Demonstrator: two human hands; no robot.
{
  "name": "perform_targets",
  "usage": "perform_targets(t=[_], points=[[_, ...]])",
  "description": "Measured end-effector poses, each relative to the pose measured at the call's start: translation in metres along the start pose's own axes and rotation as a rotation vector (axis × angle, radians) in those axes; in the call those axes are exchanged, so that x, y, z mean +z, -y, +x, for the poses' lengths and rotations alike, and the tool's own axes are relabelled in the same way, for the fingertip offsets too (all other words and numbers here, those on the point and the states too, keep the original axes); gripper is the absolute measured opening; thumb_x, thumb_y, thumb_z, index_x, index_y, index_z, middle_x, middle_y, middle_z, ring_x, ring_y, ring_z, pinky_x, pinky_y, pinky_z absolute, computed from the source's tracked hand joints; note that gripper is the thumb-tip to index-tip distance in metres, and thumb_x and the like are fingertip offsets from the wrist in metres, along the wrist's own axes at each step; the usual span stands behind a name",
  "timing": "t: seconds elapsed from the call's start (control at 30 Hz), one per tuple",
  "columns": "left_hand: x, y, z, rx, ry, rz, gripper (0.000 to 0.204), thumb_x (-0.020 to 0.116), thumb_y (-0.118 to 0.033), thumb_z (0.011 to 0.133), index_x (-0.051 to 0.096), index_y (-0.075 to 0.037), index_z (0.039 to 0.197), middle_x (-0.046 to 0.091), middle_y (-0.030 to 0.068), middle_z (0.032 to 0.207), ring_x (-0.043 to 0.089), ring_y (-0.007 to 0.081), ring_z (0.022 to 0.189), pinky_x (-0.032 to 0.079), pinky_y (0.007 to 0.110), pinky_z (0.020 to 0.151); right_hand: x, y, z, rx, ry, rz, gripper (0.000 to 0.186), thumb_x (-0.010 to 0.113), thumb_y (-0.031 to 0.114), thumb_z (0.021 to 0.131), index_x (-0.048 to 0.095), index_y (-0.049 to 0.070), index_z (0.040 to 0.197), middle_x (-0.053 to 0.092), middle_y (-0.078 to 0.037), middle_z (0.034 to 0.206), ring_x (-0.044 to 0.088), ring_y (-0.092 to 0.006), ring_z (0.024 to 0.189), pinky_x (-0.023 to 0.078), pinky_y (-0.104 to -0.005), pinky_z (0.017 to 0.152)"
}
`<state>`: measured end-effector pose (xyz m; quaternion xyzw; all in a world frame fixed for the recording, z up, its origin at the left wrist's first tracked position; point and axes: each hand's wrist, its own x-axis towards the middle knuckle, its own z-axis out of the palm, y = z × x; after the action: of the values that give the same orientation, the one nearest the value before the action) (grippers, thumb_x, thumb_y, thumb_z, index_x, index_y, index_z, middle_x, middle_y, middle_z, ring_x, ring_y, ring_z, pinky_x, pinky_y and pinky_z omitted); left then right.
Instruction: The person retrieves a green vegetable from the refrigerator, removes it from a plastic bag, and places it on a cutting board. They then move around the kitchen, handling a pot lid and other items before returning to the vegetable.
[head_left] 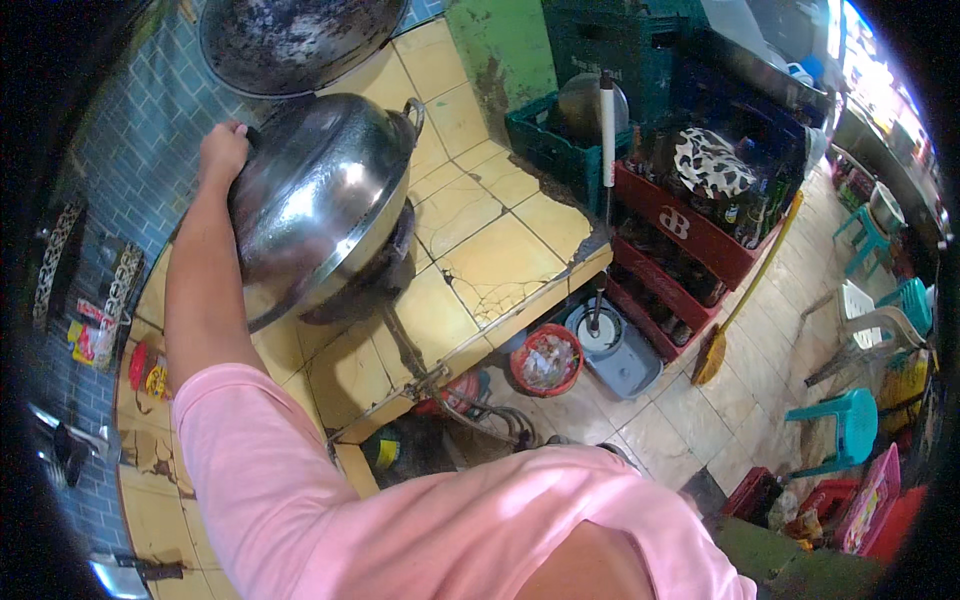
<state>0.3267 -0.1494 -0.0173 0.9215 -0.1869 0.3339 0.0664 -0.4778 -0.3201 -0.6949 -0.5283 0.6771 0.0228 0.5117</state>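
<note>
My left hand [225, 152] is closed at the far left side of a shiny domed metal lid [325, 175], where a dark knob partly shows beside the fingers. The lid lies over a large metal wok [352, 258], whose loop handles stick out at the far right and near sides. Under the wok is a dark burner [395, 262] on the yellow tiled counter [500, 250]. What is inside the wok is hidden by the lid. My right hand is out of view.
A blackened wok [300, 40] leans against the blue tiled wall behind. Right of the counter stand red bottle crates [690, 225] and a green crate [540, 130]. On the floor are a red basin [546, 360], a broom [712, 355] and a teal stool [845, 425]. A hose [500, 418] hangs below the counter edge.
</note>
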Motion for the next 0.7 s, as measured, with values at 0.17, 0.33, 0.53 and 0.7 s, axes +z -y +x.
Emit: perform_targets(t=[0.17, 0.33, 0.53, 0.7], points=[[0.027, 0.001, 0.008, -0.023, 0.014, -0.004, 0.028, 0.048, -0.028, 0.086, 0.06, -0.014, 0.107, 0.058, 0.0197, 0.105, 0.054, 0.0357, 0.101, 0.043, 0.043, 0.085, -0.018, 0.072, -0.049, 0.051, -0.037, 0.027, 0.051, 0.063, 0.016, 0.074, 0.048, -0.003, 0.118, 0.059, -0.018, 0.104, 0.056, -0.0221, 0.091, 0.044, -0.0326, 0.076], [0.051, 0.012, 0.008, -0.09, 0.018, -0.005, 0.028, 0.047, -0.03, 0.087, 0.059, -0.016, 0.108, 0.058, 0.0191, 0.106, 0.054, 0.036, 0.102, 0.043, 0.044, 0.085, -0.022, 0.092, -0.053, -0.045, -0.1, 0.042, 0.052, 0.064, 0.016, 0.072, 0.049, -0.001, 0.119, 0.057, -0.019, 0.109, 0.056, -0.0258, 0.096, 0.044, -0.0336, 0.078], [0.049, 0.011, 0.011, -0.069, 0.018, 0.015, 0.029, 0.047, -0.031, 0.087, 0.059, -0.015, 0.108, 0.058, 0.019, 0.106, 0.053, 0.0372, 0.102, 0.043, 0.045, 0.084, -0.006, 0.098, -0.029, -0.038, -0.047, 0.1, 0.052, 0.064, 0.016, 0.071, 0.05, -0.004, 0.116, 0.057, -0.022, 0.107, 0.056, -0.0276, 0.097, 0.044, -0.0336, 0.081], [0.067, 0.027, 0.035, -0.026, 0.065, 0.051, 0.031, 0.047, -0.032, 0.087, 0.059, -0.015, 0.109, 0.058, 0.0187, 0.107, 0.053, 0.0377, 0.102, 0.042, 0.044, 0.085, 0.017, 0.052, 0.018, -0.301, -0.1, -0.107, 0.049, 0.06, 0.022, 0.072, 0.052, -0.003, 0.113, 0.062, -0.017, 0.089, 0.059, -0.0191, 0.071, 0.047, -0.0324, 0.066]])
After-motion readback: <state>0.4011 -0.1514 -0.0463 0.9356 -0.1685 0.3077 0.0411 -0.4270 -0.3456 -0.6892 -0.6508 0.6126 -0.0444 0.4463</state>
